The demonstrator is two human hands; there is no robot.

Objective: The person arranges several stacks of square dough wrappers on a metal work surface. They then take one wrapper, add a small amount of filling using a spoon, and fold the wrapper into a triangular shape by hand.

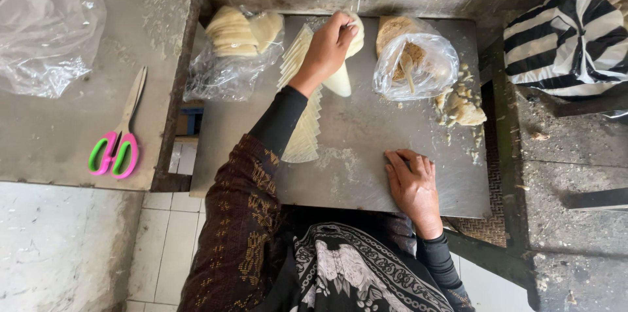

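My left hand reaches forward over a steel work surface and grips a pale dough sheet that hangs folded from its fingers. Beneath that arm lies a fanned row of thin dough sheets. My right hand rests flat, palm down, on the near right part of the steel surface, fingers together, holding nothing. A clear plastic bag with brownish filling and a spoon inside stands just right of my left hand.
A second bag with stacked pale sheets lies at the back left. Filling crumbs sit on the right. On the grey table to the left lie pink-and-green scissors and a crumpled clear bag. A striped cloth is at right.
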